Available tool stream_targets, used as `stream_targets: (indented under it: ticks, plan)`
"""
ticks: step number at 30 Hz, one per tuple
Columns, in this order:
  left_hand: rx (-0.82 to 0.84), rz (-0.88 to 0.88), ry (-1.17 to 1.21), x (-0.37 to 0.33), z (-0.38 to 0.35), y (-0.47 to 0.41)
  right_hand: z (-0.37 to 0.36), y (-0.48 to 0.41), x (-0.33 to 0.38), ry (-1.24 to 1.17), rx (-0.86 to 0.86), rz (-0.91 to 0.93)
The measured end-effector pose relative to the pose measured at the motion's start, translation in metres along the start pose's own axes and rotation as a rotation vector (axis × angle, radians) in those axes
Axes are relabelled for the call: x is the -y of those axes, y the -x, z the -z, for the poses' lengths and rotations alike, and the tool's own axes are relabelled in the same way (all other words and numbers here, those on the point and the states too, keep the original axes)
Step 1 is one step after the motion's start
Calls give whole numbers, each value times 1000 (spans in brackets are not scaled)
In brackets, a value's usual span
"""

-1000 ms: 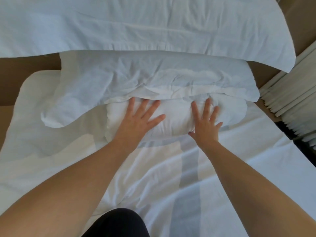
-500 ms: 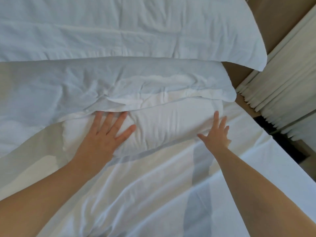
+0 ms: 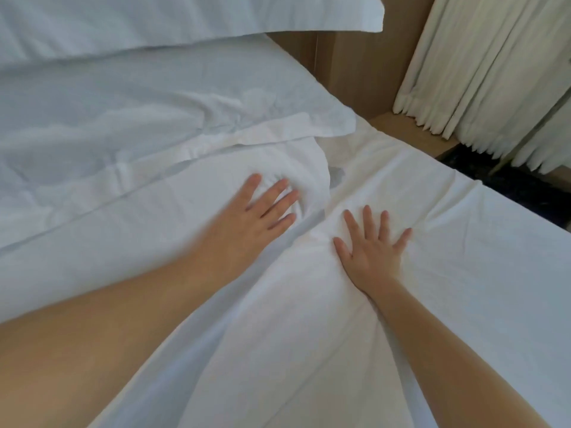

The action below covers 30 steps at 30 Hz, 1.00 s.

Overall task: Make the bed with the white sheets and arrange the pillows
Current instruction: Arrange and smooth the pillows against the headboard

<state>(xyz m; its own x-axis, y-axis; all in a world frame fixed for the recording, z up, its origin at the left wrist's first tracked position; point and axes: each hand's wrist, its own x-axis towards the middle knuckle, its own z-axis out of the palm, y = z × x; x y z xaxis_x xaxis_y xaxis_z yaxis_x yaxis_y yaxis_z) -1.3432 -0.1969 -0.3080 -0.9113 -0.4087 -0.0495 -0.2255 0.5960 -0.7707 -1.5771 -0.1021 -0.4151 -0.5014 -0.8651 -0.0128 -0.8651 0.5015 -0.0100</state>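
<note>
A white sheet point(image 3: 448, 273) covers the bed and is creased down its middle. At the head of the bed lie two white pillows stacked front to back: the near pillow point(image 3: 139, 112) with a flat flange edge, and the far pillow point(image 3: 154, 20) behind it. My left hand point(image 3: 256, 217) lies flat with spread fingers on the white fabric just below the near pillow's right corner. My right hand point(image 3: 374, 248) presses flat on the sheet beside it, fingers apart. Neither hand holds anything.
A brown wooden headboard panel point(image 3: 355, 63) rises behind the pillows at the right. Cream pleated curtains point(image 3: 494, 72) hang at the far right. A dark floor strip point(image 3: 509, 186) runs along the bed's right edge.
The view swung toward the bed's right side. Both hands slid right along the pillow's front edge; the right hand came off the pillow and now rests on the sheet.
</note>
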Motion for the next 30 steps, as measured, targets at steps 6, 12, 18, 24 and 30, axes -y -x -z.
stream_targets:
  ticks: [6,12,18,24,30]
  plan:
    - [-15,-18,-87,9,-5,-69,-7,-74,1,-68,-112,119]
    - [29,-72,-142,24,5,-92,-3,-116,20,-164,-188,68]
    - [-25,-166,-30,85,32,-140,31,-96,23,-1369,99,523]
    - [335,-51,391,104,48,-167,27,-95,23,-1462,294,557]
    - [293,-14,427,122,48,-171,24,-98,24,-1396,284,553]
